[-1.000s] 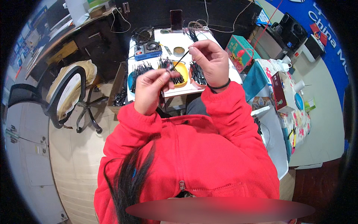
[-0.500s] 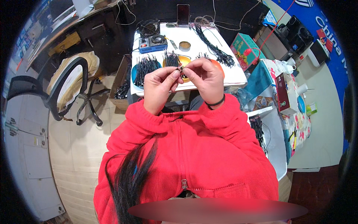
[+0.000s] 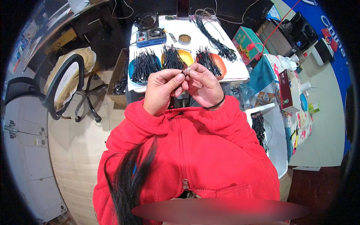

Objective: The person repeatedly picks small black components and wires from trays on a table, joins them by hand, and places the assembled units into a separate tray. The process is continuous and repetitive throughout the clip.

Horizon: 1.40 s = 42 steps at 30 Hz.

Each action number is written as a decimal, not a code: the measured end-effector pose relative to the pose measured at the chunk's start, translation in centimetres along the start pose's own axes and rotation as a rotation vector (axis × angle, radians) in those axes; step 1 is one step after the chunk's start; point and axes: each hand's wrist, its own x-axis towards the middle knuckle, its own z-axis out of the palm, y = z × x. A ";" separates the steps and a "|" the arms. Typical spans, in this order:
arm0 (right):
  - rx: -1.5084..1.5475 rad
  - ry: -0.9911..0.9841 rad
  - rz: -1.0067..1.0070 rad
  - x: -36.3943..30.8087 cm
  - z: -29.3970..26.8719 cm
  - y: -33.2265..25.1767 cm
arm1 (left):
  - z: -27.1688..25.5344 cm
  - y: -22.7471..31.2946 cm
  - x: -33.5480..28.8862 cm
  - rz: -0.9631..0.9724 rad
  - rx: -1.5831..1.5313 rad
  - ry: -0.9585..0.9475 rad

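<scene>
Above the near edge of a white table [image 3: 240, 71], my left hand [image 3: 162, 90] and my right hand [image 3: 204, 87] meet, fingertips almost touching. Thumb and fingers of both are pinched on thin wires [image 3: 186, 70], dark with a reddish part; most of their length is hidden by my fingers. Just beyond my hands lie bundles of black cables in three plates: a bundle [image 3: 145, 65] in a blue plate [image 3: 131, 71], another [image 3: 173, 56] in a yellow plate [image 3: 187, 56], a third [image 3: 207, 62] in an orange plate [image 3: 221, 63].
Farther back on the table are a blue device with a red switch [image 3: 150, 40], a small round tin [image 3: 184, 39] and a long cable bundle [image 3: 213, 41]. A cardboard box [image 3: 119, 75] stands left, near an office chair [image 3: 67, 82]. A white bin [image 3: 275, 150] with cables is at right.
My right hand has turned and its fingers have come down closer to my left hand, with the wires still pinched. The whole view has shifted slightly, showing more of the plates.
</scene>
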 end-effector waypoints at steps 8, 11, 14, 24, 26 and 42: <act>-0.262 0.043 -0.041 -0.5 1.0 -1.3 | -0.6 0.7 -0.4 -0.067 0.030 -0.090; -0.272 -0.057 0.020 -0.4 0.8 -1.5 | -0.4 0.9 -0.6 -0.080 0.068 -0.114; -0.222 -0.078 0.107 -0.5 0.4 -1.4 | -0.3 1.2 -0.9 -0.081 0.106 -0.131; -0.283 0.076 0.154 -0.6 0.9 -0.7 | -0.7 2.0 -1.1 -0.208 0.074 -0.172; -0.342 0.083 0.137 -0.6 1.0 -0.8 | -0.7 1.8 -1.1 -0.228 0.005 -0.157; -0.776 0.060 0.014 -0.6 -0.1 -0.9 | -0.7 0.3 -0.9 -0.191 0.257 -0.042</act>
